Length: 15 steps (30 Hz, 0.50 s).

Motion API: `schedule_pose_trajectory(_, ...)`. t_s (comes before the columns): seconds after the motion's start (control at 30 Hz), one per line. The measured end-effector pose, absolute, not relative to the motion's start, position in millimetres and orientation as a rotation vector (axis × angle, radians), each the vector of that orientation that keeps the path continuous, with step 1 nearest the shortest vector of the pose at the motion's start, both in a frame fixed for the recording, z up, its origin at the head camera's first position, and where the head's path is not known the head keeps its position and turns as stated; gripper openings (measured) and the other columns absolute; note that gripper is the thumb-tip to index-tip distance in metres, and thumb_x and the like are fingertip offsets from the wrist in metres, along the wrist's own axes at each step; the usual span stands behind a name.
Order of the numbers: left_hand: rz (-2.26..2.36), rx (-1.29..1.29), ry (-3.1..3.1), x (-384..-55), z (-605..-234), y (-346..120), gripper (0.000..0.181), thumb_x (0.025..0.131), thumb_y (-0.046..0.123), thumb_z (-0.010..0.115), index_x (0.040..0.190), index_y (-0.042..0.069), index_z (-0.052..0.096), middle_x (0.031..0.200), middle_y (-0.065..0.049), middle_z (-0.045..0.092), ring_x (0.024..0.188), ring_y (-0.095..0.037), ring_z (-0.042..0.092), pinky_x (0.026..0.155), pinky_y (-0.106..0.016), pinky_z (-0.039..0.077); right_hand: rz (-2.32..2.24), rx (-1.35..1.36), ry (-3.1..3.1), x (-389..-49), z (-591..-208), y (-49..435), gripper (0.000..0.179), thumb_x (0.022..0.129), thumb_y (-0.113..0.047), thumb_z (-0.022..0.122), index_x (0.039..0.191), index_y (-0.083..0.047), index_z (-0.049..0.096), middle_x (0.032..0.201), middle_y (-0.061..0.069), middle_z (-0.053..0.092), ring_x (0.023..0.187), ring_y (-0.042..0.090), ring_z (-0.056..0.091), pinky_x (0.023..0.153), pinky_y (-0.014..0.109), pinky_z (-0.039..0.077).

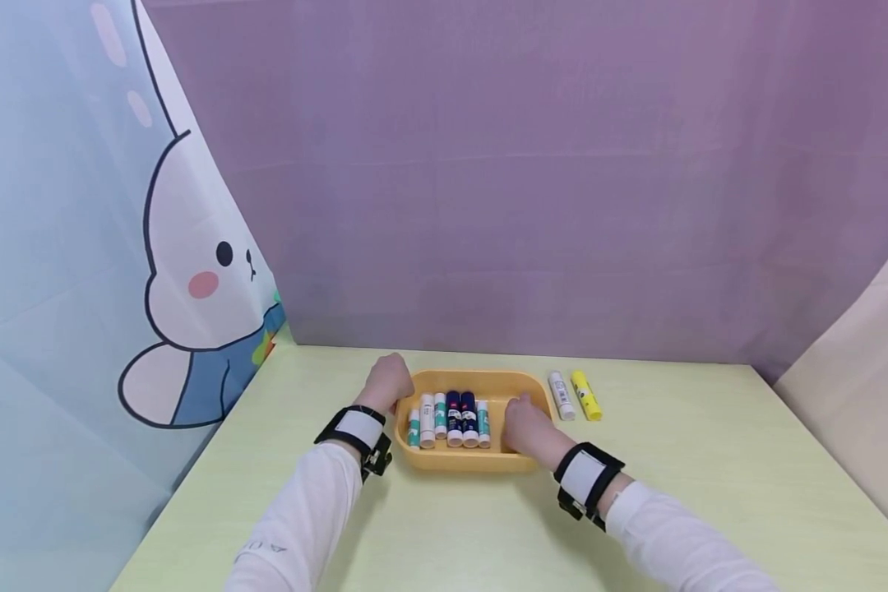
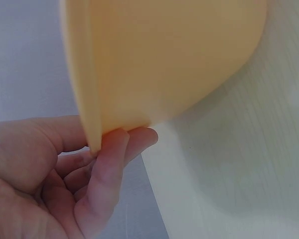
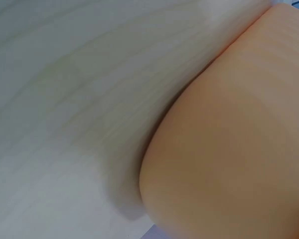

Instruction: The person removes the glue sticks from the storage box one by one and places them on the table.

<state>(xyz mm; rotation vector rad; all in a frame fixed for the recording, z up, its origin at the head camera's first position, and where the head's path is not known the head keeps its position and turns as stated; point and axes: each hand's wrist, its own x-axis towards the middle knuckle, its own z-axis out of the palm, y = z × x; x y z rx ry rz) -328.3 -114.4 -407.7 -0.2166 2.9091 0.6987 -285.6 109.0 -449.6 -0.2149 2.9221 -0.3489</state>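
A yellow-orange plastic basket (image 1: 474, 462) stands on the table. Inside its left part several glue sticks lie side by side: white ones (image 1: 427, 421), teal-and-white ones (image 1: 483, 423) and navy ones (image 1: 455, 418). At the basket's left end the left hand (image 1: 389, 382) pinches the rim; in the left wrist view, the fingers (image 2: 107, 172) press against the outer wall. The right hand (image 1: 530, 427) reaches over the front rim into the right part, fingers bent and turned down. I cannot tell whether it holds something. In the right wrist view only the basket's outer wall (image 3: 229, 149) and the tabletop show.
Right of the basket, a white glue stick (image 1: 561, 395) and a yellow one (image 1: 586, 395) lie close together on the pale table (image 1: 681, 444). A purple cloth (image 1: 525, 181) hangs behind the table. A printed blue curtain (image 1: 44, 329) hangs at the left.
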Motion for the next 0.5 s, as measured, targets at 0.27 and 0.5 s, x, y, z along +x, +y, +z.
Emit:
schedule_pose_trajectory(0.27, 0.646, -0.226, 2.929, -329.7, -409.6, -113.6, 0.007, 0.083, 0.0, 0.059, 0.086, -0.006, 0.061, 0.071, -0.017, 0.063, 0.04, -0.018, 0.06, 0.036, -0.025, 0.05, -0.359, -0.193, 2.912, -287.8, -451.4, 108.3, 0.038, 0.088, -0.004, 0.053, 0.122, 0.013, 0.049, 0.128, 0.03, 0.045, 0.053, 0.018, 0.052, 0.044, 0.023, 0.043)
schedule_pose_trajectory(0.5, 0.659, -0.233, 2.921, -329.8, -408.6, -113.0, 0.009, 0.084, 0.001, 0.06, 0.089, -0.006, 0.061, 0.074, -0.018, 0.064, 0.041, -0.019, 0.061, 0.036, -0.026, 0.051, -0.331, -0.25, 2.945, -286.9, -450.1, 109.1, 0.035, 0.087, -0.004, 0.055, 0.117, 0.013, 0.052, 0.116, 0.027, 0.051, 0.058, 0.019, 0.054, 0.047, 0.025, 0.048)
